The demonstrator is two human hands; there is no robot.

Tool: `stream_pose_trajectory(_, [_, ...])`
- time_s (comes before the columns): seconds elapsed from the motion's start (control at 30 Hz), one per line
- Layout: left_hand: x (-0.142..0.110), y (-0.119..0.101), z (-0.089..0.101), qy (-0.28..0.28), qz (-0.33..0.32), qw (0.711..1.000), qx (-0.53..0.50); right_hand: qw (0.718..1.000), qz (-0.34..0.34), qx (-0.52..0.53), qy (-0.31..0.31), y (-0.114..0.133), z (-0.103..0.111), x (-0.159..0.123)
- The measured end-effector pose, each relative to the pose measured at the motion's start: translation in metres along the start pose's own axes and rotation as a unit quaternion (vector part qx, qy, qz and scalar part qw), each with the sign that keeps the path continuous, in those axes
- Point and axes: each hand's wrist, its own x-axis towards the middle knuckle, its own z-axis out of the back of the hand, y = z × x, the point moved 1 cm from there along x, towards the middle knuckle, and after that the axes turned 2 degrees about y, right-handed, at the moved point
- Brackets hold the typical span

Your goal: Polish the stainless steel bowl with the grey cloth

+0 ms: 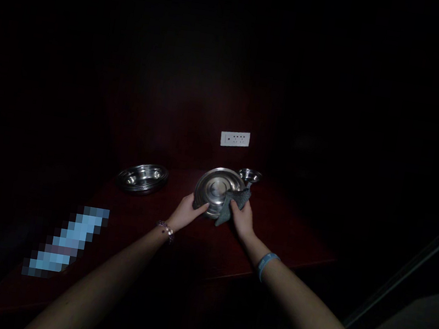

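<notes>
A round stainless steel plate (pixel 218 186) is tilted toward me above the dark red table (pixel 275 234). My left hand (pixel 188 212) grips its lower left rim, thumb on the inner face and the other fingers hidden beneath. On the right side of the plate, my right hand (pixel 242 219) is closed on a grey-green cloth (pixel 234 203), which lies over the rim. Its thumb presses the cloth, and the fingers behind are hidden. Just behind the plate to the right stands a small steel bowl (pixel 250 175), touched by neither hand.
Stacked steel plates (pixel 143 177) sit at the left back of the table. A pixelated bright blue object (pixel 67 243) lies at the front left. On the dark wall behind is a white power socket (pixel 235 139). The table's front edge runs below my hands; the surroundings are very dark.
</notes>
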Motion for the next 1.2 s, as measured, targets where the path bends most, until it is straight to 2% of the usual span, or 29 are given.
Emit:
stream_pose_trajectory(0.77, [0.0001,0.0028,-0.0011,-0.005,-0.017,1.0,-0.008,1.0,0.01,0.003,0.007,-0.0016,0.0002,0.0004])
stream_pose_trajectory(1.1, [-0.0003,0.0054,-0.0023,-0.003,0.009,1.0,-0.015,1.0,0.006,0.0,0.01,-0.0002,0.0004,0.0004])
stream_pose_trajectory(1.2, [0.0003,0.0051,-0.0014,-0.007,-0.015,1.0,-0.01,1.0,0.01,0.004,0.011,-0.0023,0.0003,0.0008])
